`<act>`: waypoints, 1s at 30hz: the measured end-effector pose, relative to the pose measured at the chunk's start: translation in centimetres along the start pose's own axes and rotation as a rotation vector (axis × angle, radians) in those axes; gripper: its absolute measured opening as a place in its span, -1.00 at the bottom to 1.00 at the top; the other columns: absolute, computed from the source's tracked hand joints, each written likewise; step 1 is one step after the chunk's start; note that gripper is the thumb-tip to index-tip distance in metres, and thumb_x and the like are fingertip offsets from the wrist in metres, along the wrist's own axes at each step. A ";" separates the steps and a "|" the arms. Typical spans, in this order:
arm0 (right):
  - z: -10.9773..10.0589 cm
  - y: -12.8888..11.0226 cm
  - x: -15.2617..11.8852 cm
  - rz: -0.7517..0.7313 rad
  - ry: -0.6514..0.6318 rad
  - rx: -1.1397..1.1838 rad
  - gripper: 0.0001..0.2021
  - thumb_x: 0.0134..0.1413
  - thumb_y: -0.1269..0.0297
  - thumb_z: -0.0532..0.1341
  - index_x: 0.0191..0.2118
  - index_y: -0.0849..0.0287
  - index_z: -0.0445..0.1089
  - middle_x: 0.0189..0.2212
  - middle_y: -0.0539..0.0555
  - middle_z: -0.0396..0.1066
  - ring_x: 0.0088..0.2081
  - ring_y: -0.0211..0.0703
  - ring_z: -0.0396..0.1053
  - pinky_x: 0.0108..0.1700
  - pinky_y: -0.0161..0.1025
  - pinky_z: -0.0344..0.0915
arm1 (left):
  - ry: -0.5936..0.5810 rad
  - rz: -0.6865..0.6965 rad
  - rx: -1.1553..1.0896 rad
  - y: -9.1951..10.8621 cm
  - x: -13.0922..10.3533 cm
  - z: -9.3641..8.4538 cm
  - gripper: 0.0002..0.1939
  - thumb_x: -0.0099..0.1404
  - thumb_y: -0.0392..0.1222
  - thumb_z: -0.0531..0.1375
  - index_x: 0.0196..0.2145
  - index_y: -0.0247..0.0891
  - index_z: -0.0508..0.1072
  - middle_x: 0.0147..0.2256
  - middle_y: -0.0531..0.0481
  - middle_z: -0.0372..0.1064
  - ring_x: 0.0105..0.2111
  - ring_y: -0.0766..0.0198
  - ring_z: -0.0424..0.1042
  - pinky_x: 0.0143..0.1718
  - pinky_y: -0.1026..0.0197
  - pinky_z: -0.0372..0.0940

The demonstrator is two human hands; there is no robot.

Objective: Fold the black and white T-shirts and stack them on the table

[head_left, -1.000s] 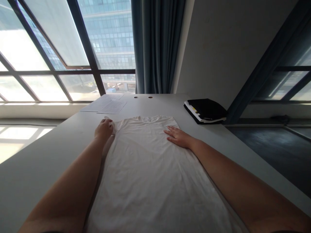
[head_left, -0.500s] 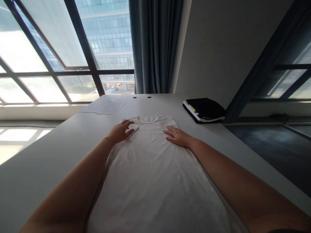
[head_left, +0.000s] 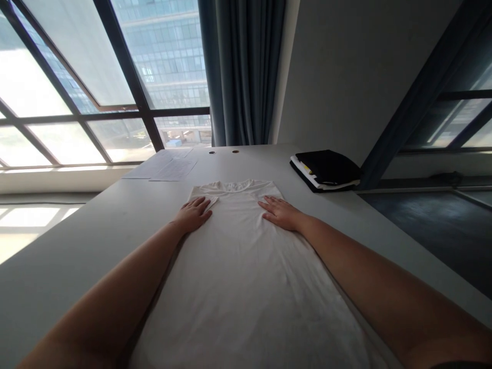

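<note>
A white T-shirt [head_left: 242,277] lies spread on the pale table, its collar at the far end and its body reaching the bottom of the view. My left hand [head_left: 193,213] rests flat on the shirt's upper left edge, beside a small folded sleeve, fingers a little apart. On the upper right part of the shirt lies my right hand [head_left: 282,212], palm down with its fingers spread. Neither hand grips the cloth. Light creases run down the fabric between and below the hands.
Printed papers [head_left: 172,169] lie at the table's far left. A black folder or bag [head_left: 326,168] with white and yellow items inside sits at the far right. Two small round holes are near the table's far edge [head_left: 265,147]. Beyond stand a dark curtain [head_left: 242,77] and windows.
My left hand has come down flat onto the shirt, its raised fingers now lowered. The right hand has stayed at the same place on the shirt. The view has shifted slightly.
</note>
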State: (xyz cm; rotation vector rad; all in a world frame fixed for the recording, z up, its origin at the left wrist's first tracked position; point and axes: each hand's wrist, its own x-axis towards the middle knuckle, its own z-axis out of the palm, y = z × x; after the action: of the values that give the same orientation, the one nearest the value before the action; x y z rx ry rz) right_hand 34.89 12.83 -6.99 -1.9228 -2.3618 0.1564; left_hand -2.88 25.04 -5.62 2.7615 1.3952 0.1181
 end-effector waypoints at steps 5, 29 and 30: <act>-0.3 0.2 0.3 0.017 -0.017 -0.005 -0.32 0.46 -0.13 -0.01 0.54 0.00 0.01 0.53 0.14 -0.24 0.52 0.12 -0.21 0.51 0.10 -0.16 | 0.053 -0.004 -0.007 0.1 0.8 -0.3 -0.37 0.53 0.17 -0.07 0.43 -0.07 0.23 0.46 -0.09 0.05 0.44 -0.01 0.07 0.43 -0.09 -0.03; -3.2 -23.1 15.0 -0.103 0.092 0.028 -0.59 0.41 0.04 0.15 0.19 0.12 0.50 0.20 0.24 0.38 0.23 0.11 0.29 0.31 -0.07 0.16 | 0.134 -0.374 -0.112 7.0 -33.4 -1.2 -0.73 0.43 0.02 0.05 -0.08 0.05 0.53 -0.12 -0.09 0.61 -0.10 0.00 0.60 -0.03 0.02 0.47; -2.8 -24.4 16.8 -0.086 0.082 0.030 -0.58 0.41 0.05 0.14 0.20 0.14 0.49 0.21 0.25 0.37 0.24 0.11 0.29 0.30 -0.08 0.18 | 0.107 -0.377 -0.123 7.0 -33.9 -1.2 -0.75 0.44 -0.01 0.03 -0.18 0.05 0.52 -0.18 -0.07 0.60 -0.16 0.03 0.61 -0.05 0.03 0.47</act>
State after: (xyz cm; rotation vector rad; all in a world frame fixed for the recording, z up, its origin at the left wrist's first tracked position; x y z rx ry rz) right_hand 8.20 24.47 -0.73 -1.7758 -2.3691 0.1043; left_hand -17.40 -6.44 -5.47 2.3770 1.8369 0.3272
